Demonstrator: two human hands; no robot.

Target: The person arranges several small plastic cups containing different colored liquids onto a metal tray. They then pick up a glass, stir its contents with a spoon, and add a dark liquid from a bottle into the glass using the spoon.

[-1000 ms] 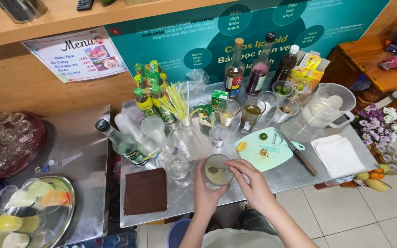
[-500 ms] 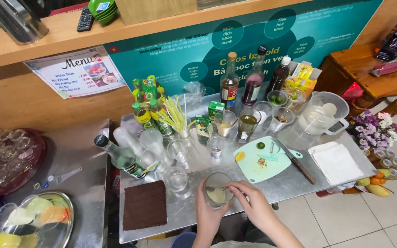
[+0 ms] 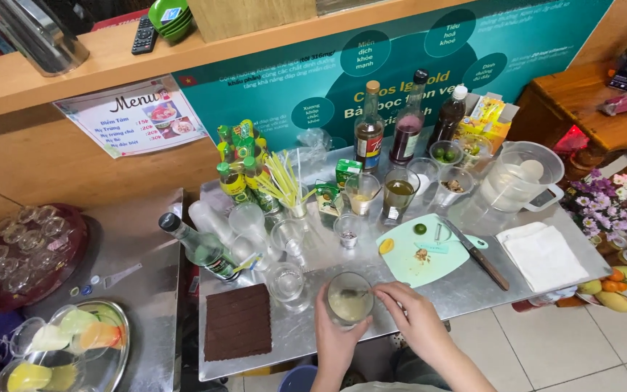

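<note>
Glass tumbler (image 3: pixel 349 298) sits clasped in left hand (image 3: pixel 334 335), right hand (image 3: pixel 409 313) fingers pinched at its rim.

Wooden counter (image 3: pixel 52 80), steel table (image 3: pixel 466 287), tiled floor (image 3: pixel 582 348)

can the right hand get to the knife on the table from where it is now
Probably yes. The right hand rests at the rim of the glass, and the knife lies just to its right, beside the green cutting board, handle toward the table edge. Nothing stands between them.
</note>
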